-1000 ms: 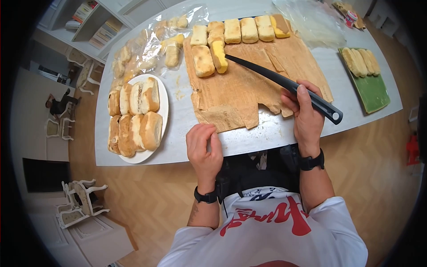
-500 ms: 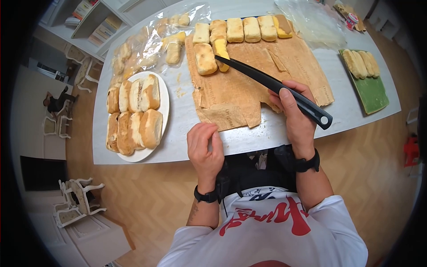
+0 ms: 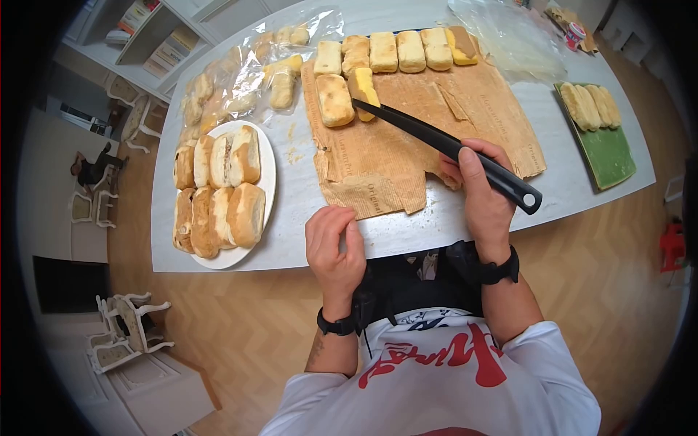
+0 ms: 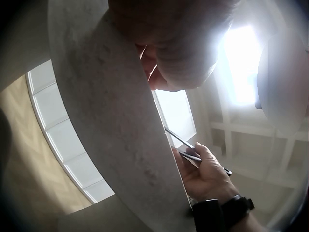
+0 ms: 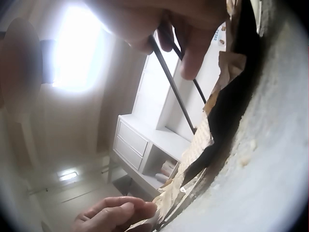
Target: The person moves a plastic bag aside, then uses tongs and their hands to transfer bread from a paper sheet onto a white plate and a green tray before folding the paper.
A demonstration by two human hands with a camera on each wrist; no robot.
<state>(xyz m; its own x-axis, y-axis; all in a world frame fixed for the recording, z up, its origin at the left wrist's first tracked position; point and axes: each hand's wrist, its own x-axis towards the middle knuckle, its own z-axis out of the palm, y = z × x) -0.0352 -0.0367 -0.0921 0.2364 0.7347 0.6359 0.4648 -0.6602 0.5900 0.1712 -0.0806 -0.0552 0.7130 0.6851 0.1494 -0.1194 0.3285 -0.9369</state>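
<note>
My right hand (image 3: 483,192) grips a pair of long black tongs (image 3: 451,145), its thumb along the upper side. In the right wrist view the two arms of the tongs (image 5: 174,89) stand apart. Their tips reach a small yellow bread piece (image 3: 368,89) with a brown side, overlapping its lower part. Just left of it lies a pale toasted bread roll (image 3: 334,100). Both sit on brown printed paper (image 3: 407,145). My left hand (image 3: 334,243) rests at the table's front edge by the paper's corner, fingers loosely curled, holding nothing.
A white plate (image 3: 270,182) of filled rolls stands left. Behind it are clear bags (image 3: 251,69) of bread. More rolls (image 3: 383,52) line the paper's far edge. At right lies a green tray (image 3: 607,156) with several pale pieces. A clear plastic sheet (image 3: 509,43) lies at the back.
My right hand has moved left, bringing the tongs' tips from the right of the yellow bread piece onto it. The piece has turned slightly. My left hand has stayed in place.
</note>
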